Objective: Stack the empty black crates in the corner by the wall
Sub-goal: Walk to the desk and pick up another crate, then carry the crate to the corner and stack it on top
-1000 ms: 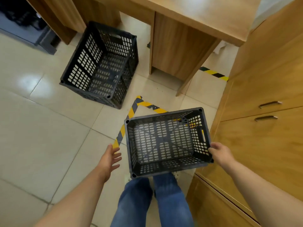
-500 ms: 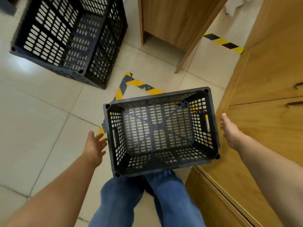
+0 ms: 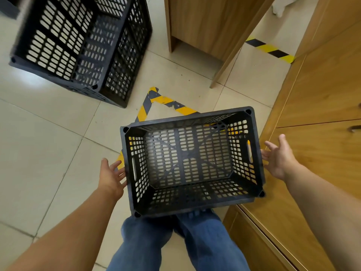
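An empty black slotted crate (image 3: 187,204) sits on the tiled floor just in front of my legs, beside a wooden cabinet. My left hand (image 3: 111,176) is at the crate's left end, fingers spread, fingertips at the wall near the handle slot. My right hand (image 3: 279,159) is at the crate's right end, fingers apart, fingertips touching or nearly touching the rim. Neither hand is closed on the crate. A second empty black crate (image 3: 82,45) stands on the floor at the upper left.
A wooden cabinet (image 3: 322,98) with drawers runs along the right. A wooden desk panel (image 3: 207,26) stands at the top centre. Yellow-black floor tape (image 3: 148,102) lies under and behind the near crate; another strip (image 3: 269,50) is at the upper right.
The view has dipped lower and closer to the near crate. My right hand left the crate's near right corner and both hands have come in to the crate's two ends.
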### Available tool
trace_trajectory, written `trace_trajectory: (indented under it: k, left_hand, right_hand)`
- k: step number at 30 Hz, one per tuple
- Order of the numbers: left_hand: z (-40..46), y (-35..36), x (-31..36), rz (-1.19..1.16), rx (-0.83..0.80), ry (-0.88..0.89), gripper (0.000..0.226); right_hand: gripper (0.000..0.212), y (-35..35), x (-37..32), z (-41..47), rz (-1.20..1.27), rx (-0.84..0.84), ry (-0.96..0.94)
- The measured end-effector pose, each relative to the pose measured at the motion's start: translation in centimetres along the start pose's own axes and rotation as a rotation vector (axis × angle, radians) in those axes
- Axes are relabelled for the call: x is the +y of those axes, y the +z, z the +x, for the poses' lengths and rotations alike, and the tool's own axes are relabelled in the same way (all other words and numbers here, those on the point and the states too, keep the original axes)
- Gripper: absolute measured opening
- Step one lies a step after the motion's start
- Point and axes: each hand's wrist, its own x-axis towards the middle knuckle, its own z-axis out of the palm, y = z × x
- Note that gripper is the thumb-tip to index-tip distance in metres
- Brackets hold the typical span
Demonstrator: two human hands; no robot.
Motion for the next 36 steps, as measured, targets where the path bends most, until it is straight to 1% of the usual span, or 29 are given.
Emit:
trace_trajectory:
  k: [2,4,7,9,12,16,19,24,29,36]
  left_hand:
    - [-0.4,-0.2,0.4,0.005,0.039,0.003,0.066]
    - [-1.3,-0.8,1.1,-0.002,0.046,0.001,0.066]
    - [-3.2,-2.2,2.3,-0.005,0.026,0.002,0.065]
    - [-4.5,-3.6,3.3,-0.006,-0.001,0.000,0.070]
    - [-6.8,-6.1,4.6,-0.015,-0.022,-0.008,0.077]
    - [-10.9,-9.5,6.6,-0.013,-0.081,0.006,0.077]
    - [-13.9,-13.0,8.3,-0.019,-0.140,0.003,0.075]
    - [-18.3,-20.0,10.7,-0.062,-0.207,0.005,0.076]
    - [-21.8,-27.4,12.6,-0.105,-0.200,0.014,0.074]
    - [-25.5,-38.0,13.4,-0.232,-0.177,0.047,0.074]
  right_hand:
    - [0.084,0.0,-0.1,-0.8,0.002,0.001,0.017]
    - [0.085,0.1,-0.2,-2.1,-0.003,-0.001,0.029]
    - [0.082,0.3,-0.5,-4.5,0.007,-0.006,0.024]
    - [0.081,0.4,-0.9,-6.4,-0.001,-0.002,0.013]
    - [0.083,0.9,-1.6,-9.7,-0.046,0.006,0.010]
    - [0.085,1.9,-2.6,-14.7,-0.100,0.001,-0.004]
    - [0.083,3.0,-3.3,-18.8,-0.115,-0.023,-0.032]
    - [0.087,5.9,-3.9,-25.6,-0.126,-0.044,-0.065]
    - [0.080,11.0,-4.5,-32.3,-0.192,-0.091,-0.128]
    - [0.076,18.9,-4.7,-40.3,-0.343,-0.208,-0.148]
